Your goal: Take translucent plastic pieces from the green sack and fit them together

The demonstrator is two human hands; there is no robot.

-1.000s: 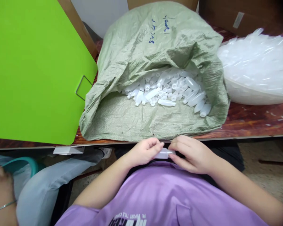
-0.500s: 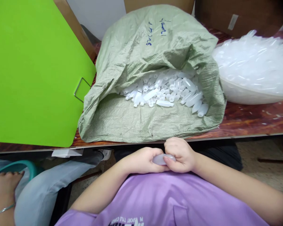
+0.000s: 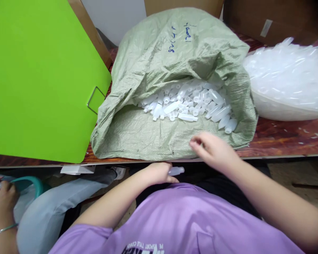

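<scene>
My left hand, low in front of my purple shirt, is closed around a small translucent plastic bottle whose narrow neck sticks out to the right. Over the front lip of a pale green woven sack is my right hand, slightly blurred, its fingers loosely curled with a gap to the thumb and nothing visible in them. Inside the mouth of the sack lies a heap of white plastic bottles of the same kind, beyond my right hand.
A bulging clear bag of similar white pieces sits to the right on the table. On the left stands a bright green board with a wire handle. Cardboard boxes are behind. Another person's hand is at a teal basin, lower left.
My right hand has let go of the bottle and moved up and right to the sack's front. My left hand has kept the bottle, now with its neck showing.
</scene>
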